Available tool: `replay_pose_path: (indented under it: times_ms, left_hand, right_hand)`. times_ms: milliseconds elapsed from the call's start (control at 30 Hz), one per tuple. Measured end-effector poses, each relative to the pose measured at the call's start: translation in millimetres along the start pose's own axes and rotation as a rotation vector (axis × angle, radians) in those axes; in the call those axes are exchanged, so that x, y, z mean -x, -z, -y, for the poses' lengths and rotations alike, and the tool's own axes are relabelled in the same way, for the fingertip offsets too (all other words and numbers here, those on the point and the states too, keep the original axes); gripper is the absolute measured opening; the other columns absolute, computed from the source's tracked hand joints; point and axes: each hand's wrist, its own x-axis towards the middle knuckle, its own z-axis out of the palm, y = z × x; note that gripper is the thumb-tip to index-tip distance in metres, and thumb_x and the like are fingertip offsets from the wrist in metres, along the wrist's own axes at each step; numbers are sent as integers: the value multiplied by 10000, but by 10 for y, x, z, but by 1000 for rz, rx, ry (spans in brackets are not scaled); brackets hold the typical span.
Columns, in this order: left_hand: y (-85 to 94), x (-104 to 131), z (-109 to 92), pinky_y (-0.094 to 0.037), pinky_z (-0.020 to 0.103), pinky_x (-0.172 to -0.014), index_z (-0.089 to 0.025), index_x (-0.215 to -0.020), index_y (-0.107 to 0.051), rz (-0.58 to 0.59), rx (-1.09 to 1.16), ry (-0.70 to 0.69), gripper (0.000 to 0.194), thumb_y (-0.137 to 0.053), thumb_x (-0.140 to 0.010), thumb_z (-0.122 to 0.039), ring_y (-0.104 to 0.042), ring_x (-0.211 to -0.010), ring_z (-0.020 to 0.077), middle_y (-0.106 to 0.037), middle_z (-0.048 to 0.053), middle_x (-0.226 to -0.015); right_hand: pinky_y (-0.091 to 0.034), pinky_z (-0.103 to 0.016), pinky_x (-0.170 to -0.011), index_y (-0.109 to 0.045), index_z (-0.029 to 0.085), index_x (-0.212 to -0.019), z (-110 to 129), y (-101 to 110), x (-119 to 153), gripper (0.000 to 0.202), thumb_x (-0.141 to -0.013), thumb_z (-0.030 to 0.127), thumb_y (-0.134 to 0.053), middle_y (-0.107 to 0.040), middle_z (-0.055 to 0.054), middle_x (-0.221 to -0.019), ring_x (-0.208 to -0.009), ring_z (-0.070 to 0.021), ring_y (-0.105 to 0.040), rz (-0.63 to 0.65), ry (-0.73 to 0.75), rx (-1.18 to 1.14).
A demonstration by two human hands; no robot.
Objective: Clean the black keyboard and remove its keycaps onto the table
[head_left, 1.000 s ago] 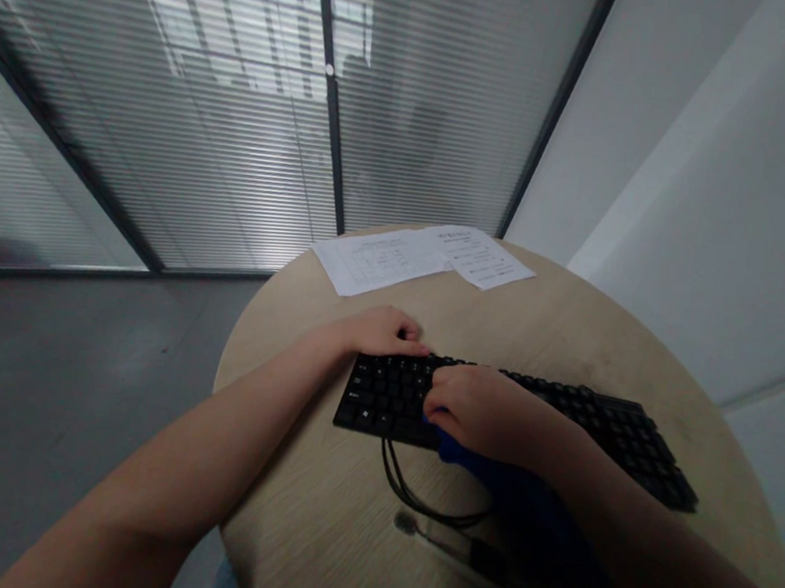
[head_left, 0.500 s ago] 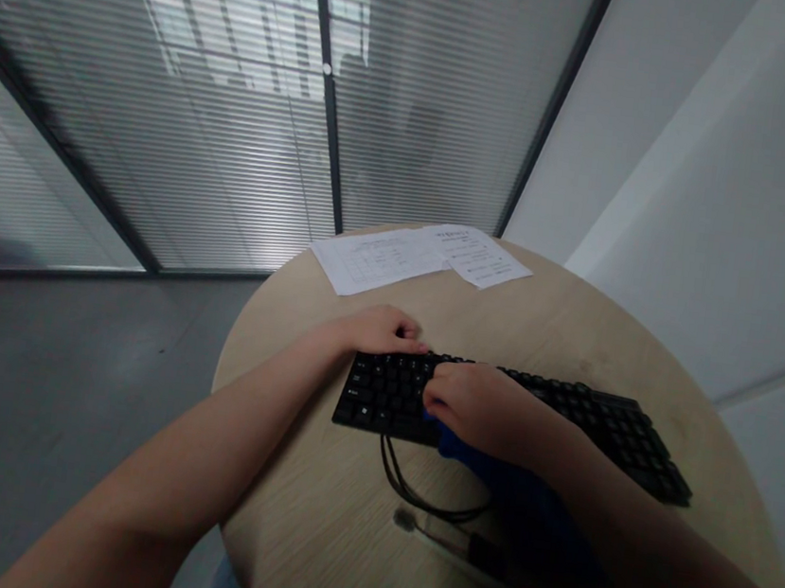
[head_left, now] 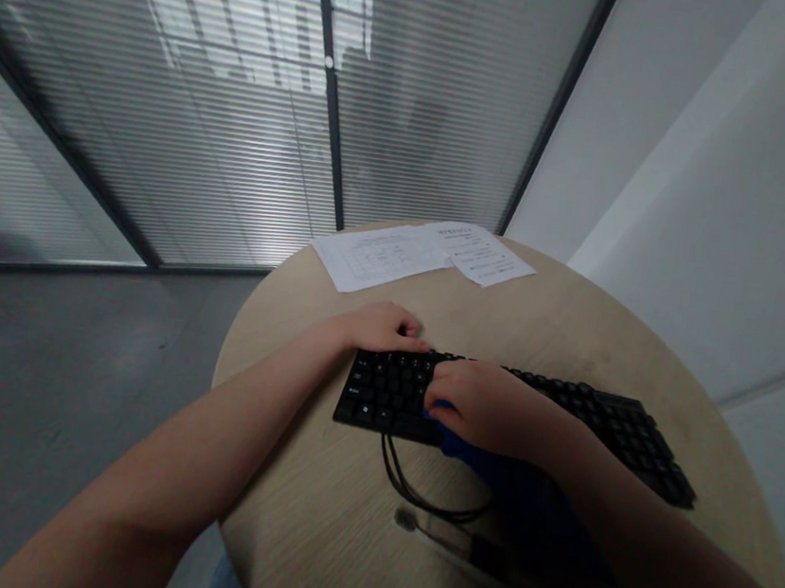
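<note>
A black keyboard (head_left: 380,397) lies at a slant on the round wooden table. My left hand (head_left: 383,326) rests at its far left edge, fingers curled and thumb laid along the keyboard's top edge, holding it. Over the keys my right hand (head_left: 469,399) is closed round a dark blue cloth (head_left: 469,451), which hangs down under the wrist and forearm. The forearm hides part of the keys and much of the cloth, and the near right side is in deep shadow.
Looped black cable (head_left: 401,486) lies just in front of the keyboard. Nearer still is a thin brush-like tool (head_left: 406,520), partly lost in shadow. Printed sheets of paper (head_left: 382,259) lie at the far side of the table (head_left: 306,531). Blinds (head_left: 238,151) and a white wall stand behind.
My right hand has shifted very slightly over the keys with the blue cloth in it. My left hand stays at the keyboard's edge.
</note>
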Motion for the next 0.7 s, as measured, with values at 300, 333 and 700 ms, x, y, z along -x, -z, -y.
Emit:
replay_pose_path:
  times_ms: [300, 333, 700]
  left_hand:
    - [-10, -11, 32, -280, 277, -568, -175, -650, -607, -32, -28, -40, 487, -555, -866, -609, -449, -556, 106, -548, -18, -566]
    - [-5, -8, 28, -281, 277, -568, -176, -651, -607, -28, -23, -44, 485, -555, -868, -606, -449, -556, 106, -549, -18, -568]
    - [-6, -2, 40, -302, 278, -598, -178, -668, -600, -17, -13, -45, 487, -542, -873, -615, -471, -594, 120, -563, -14, -606]
  right_hand:
    - [-464, -309, -793, -733, 159, -907, 85, 11, -26, 273, -990, 220, -481, -713, -96, -965, -918, -219, -666, -2, -74, 114]
    - [-466, -310, -789, -735, 159, -905, 89, 24, -19, 272, -988, 212, -482, -716, -96, -961, -914, -221, -670, 14, -69, 120]
    - [-464, -307, -737, -723, 152, -903, 107, -23, -25, 252, -976, 174, -483, -715, -97, -951, -870, -221, -672, -9, -33, 173]
